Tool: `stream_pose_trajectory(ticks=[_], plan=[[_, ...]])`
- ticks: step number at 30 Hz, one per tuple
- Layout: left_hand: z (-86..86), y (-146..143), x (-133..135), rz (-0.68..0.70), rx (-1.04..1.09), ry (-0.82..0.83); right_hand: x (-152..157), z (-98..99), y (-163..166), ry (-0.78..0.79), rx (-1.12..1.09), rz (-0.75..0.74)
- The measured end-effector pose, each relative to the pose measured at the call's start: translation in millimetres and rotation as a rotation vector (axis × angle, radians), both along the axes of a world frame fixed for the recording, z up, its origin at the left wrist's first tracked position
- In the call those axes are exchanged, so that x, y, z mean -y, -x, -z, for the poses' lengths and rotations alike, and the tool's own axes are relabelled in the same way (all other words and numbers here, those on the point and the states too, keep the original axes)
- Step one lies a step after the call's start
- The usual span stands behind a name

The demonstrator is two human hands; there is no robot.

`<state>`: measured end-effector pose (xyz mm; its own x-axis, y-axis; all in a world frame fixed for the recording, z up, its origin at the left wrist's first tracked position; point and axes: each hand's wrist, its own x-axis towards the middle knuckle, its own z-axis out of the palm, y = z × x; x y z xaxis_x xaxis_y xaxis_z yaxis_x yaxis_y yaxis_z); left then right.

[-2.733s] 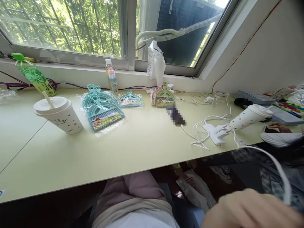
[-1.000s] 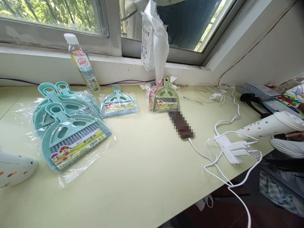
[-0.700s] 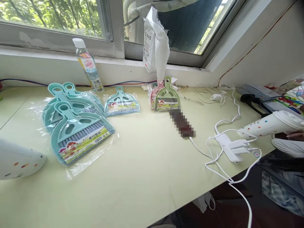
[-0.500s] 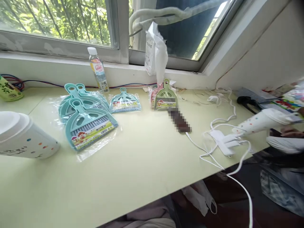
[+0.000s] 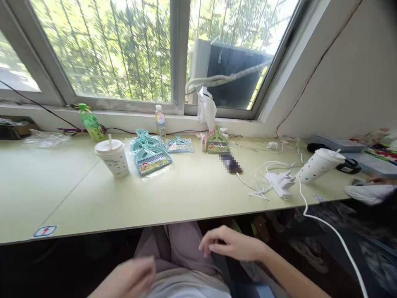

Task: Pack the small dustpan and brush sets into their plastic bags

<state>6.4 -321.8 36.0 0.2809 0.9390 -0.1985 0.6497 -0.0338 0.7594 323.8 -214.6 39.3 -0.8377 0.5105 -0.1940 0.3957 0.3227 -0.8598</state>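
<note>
My right hand (image 5: 228, 243) hovers over my lap below the desk's front edge, fingers loosely bent and apart, with nothing in it. Lower left, my left hand (image 5: 132, 276) is smeared by motion, so its fingers cannot be made out. Neither touches the desk (image 5: 192, 194). Beyond them lie teal dustpan-and-brush sets (image 5: 152, 162) in clear plastic bags, partly stacked. A single teal set (image 5: 179, 145) lies beside the stack. Further right, a green dustpan set (image 5: 217, 142) leans in front of a pink one (image 5: 203, 140). A phone (image 5: 231, 162), pixelated, is plugged into a white cable.
A lidded paper cup (image 5: 114, 159) with a straw stands left; another cup (image 5: 319, 165) tilts at right. A power strip (image 5: 279, 184) trails a cable over the desk edge. Bottles (image 5: 91, 124) and a tissue pack (image 5: 206, 107) are by the window. Another person's sleeve (image 5: 369, 193) shows far right.
The view has pulled back and tilted, showing more desk and window. Both my hands have come into view at the bottom. The dustpan sets lie as before.
</note>
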Motion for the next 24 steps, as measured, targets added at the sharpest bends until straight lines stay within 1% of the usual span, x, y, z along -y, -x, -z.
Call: stream_pose_trajectory(ticks=[1, 2, 3, 4, 5, 7, 8, 9, 10, 12, 13, 15, 17, 20, 22, 24], plan=[[-4.1, 2.2, -20.5, -0.016, 0.033, -0.05, -21.1, -3.9, 13.3, 0.046, -0.118, -0.028], [-8.0, 5.6, -44.7, -0.057, 0.071, -0.127, -45.1, -4.8, 28.2, 0.037, -0.212, -0.002], [-11.0, 9.9, -71.6, -0.131, 0.112, -0.223, -70.8, -2.5, 44.3, -0.005, -0.284, 0.085], [-12.6, 14.5, -100.1, -0.242, 0.146, -0.341, -97.3, 2.6, 61.0, -0.066, -0.342, 0.209], [-12.4, 19.2, -129.2, -0.39, 0.165, -0.436, -123.5, 9.9, 77.5, -0.128, -0.382, 0.326], [-6.8, 27.4, -185.2, -0.717, 0.192, -0.507, -171.0, 26.8, 107.6, -0.247, -0.403, 0.555], [-2.0, 31.0, -210.4, -0.878, 0.163, -0.526, -190.9, 34.5, 120.0, -0.26, -0.384, 0.6], [3.3, 34.4, -233.1, -0.987, 0.11, -0.559, -207.4, 40.9, 130.3, -0.261, -0.375, 0.637], [8.8, 37.7, -252.8, -1.064, 0.056, -0.597, -220.5, 45.8, 138.1, -0.272, -0.358, 0.669], [18.5, 44.9, -282.9, -1.169, -0.031, -0.637, -236.9, 51.8, 147.3, -0.311, -0.326, 0.667], [22.3, 48.7, -293.4, -1.207, -0.069, -0.636, -241.1, 53.4, 149.2, -0.324, -0.32, 0.647], [27.5, 55.7, -306.1, -1.199, -0.11, -0.632, -244.6, 55.1, 149.9, -0.333, -0.328, 0.611], [29.3, 60.3, -309.7, -1.204, -0.173, -0.666, -245.1, 55.5, 148.8, -0.329, -0.347, 0.6], [25.7, 60.6, -306.3, -1.265, -0.271, -0.732, -246.7, 55.5, 147.0, -0.323, -0.371, 0.605], [20.9, 57.2, -303.5, -1.272, -0.239, -0.688, -249.6, 56.1, 146.4, -0.325, -0.399, 0.626], [17.6, 52.7, -303.1, -1.241, -0.14, -0.603, -253.9, 57.6, 146.7, -0.302, -0.438, 0.672]])
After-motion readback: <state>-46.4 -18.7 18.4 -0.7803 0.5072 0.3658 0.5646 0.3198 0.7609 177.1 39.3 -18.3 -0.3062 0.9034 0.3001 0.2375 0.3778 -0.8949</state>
